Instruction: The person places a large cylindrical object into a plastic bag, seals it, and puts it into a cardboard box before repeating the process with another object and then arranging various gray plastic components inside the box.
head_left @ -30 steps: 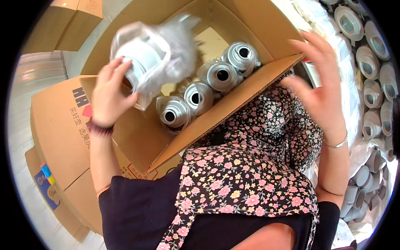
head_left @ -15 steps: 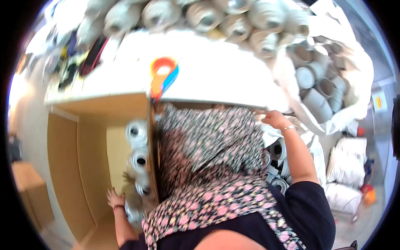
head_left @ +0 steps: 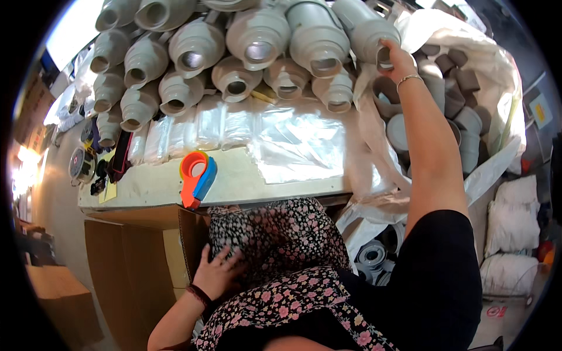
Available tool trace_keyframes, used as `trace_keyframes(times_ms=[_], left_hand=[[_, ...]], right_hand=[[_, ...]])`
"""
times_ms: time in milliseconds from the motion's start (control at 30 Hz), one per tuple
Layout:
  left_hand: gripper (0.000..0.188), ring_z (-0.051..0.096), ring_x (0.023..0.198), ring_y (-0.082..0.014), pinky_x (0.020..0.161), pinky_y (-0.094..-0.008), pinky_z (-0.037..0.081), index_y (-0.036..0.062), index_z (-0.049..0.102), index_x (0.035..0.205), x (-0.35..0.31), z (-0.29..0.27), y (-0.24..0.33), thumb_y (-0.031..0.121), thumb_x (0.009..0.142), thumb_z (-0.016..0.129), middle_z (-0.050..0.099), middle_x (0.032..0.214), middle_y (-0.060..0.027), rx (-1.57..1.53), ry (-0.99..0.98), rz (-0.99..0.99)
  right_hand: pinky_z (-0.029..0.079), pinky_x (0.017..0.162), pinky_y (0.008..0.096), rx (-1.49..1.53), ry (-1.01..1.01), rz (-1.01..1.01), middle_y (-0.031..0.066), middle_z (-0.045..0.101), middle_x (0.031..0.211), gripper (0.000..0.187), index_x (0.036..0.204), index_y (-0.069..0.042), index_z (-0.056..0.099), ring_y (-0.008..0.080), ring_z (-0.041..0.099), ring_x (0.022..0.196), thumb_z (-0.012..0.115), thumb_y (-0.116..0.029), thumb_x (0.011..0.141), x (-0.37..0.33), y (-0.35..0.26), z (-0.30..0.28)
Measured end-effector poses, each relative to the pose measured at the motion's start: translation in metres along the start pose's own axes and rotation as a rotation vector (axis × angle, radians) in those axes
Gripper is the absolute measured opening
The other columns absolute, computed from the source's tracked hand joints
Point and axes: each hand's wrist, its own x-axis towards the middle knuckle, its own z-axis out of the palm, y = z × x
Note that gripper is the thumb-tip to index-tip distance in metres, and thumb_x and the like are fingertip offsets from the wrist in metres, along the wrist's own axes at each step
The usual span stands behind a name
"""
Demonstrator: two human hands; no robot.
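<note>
At the upper right my right hand (head_left: 399, 63) reaches to the end of a grey plastic pipe fitting (head_left: 364, 30), its fingers closed at the round opening. This fitting lies at the right end of a stack of similar grey fittings (head_left: 257, 41) on the table. My left hand (head_left: 218, 274) is held over the flowered apron (head_left: 293, 234), beside the open cardboard box (head_left: 126, 257). Its fingers are spread, somewhat blurred, with nothing in them. The box wall hides most of the inside from this angle.
On the white table (head_left: 140, 190) lie an orange and blue tape dispenser (head_left: 198, 178) and clear plastic bags (head_left: 298, 140). A white sack (head_left: 500, 155) of grey fittings stands right of it. Lower down are grey ring-shaped parts (head_left: 372, 255). Packed white sacks (head_left: 512, 216) stand far right.
My right hand has gone from the table's front edge up to the stacked fittings. My left hand has come out of the box to the apron. The view has tilted toward the table.
</note>
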Motion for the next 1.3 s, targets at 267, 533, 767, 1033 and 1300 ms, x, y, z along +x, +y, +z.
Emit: trace_keyframes(times_ms=[267,533,767,1033,1300], left_hand=[[0.057,0.046,0.125,-0.0274,0.107,-0.0402,0.035,0.0013,0.044,0.133,0.092,-0.085,-0.022,0.012,0.081,0.065,0.048,0.134,-0.0127,-1.331,0.606,-0.108],[0.061,0.054,0.061,-0.0094,0.050,-0.0199,0.043,0.0014,0.043,0.130,0.100,-0.067,-0.009,0.046,0.090,0.058,0.059,0.085,-0.0023,-1.631,0.469,-0.296],[0.053,0.054,0.068,-0.0096,0.056,-0.0210,0.043,-0.0003,0.045,0.128,0.111,-0.058,0.027,0.032,0.090,0.061,0.059,0.086,-0.0039,-0.635,0.689,0.018],[0.065,0.051,0.054,-0.0102,0.049,-0.0220,0.041,-0.0038,0.052,0.110,0.076,-0.106,0.037,0.052,0.081,0.067,0.055,0.067,-0.0020,-0.889,0.408,-0.206],[0.030,0.065,0.068,-0.0262,0.061,-0.0319,0.049,0.0015,0.062,0.096,0.124,-0.086,0.069,0.020,0.076,0.075,0.064,0.075,-0.0123,-0.681,0.299,0.125]], right_hand=[[0.045,0.097,0.0428,0.054,-0.003,-0.682,0.0149,0.042,0.132,0.094,0.144,-0.006,0.020,0.0284,0.054,0.114,0.077,-0.011,0.071,-0.222,0.142,-0.071],[0.039,0.095,0.0458,-0.498,-0.210,-0.824,0.0078,0.058,0.120,0.038,0.104,-0.019,0.066,0.0323,0.050,0.115,0.075,-0.023,0.068,-0.384,0.345,-0.186],[0.051,0.073,0.0429,-0.507,0.141,1.078,0.0205,0.066,0.102,0.046,0.103,-0.002,0.067,0.0335,0.064,0.093,0.061,-0.042,0.082,-0.386,0.551,-0.405],[0.048,0.061,0.0366,-0.087,0.579,0.743,0.0112,0.061,0.096,0.060,0.119,0.003,0.052,0.0211,0.058,0.080,0.073,-0.021,0.068,-0.371,0.543,-0.359],[0.049,0.078,0.0311,0.051,-0.027,-0.455,0.0086,0.064,0.105,0.051,0.119,-0.001,0.056,0.0175,0.060,0.089,0.073,-0.019,0.074,-0.309,0.158,-0.240]])
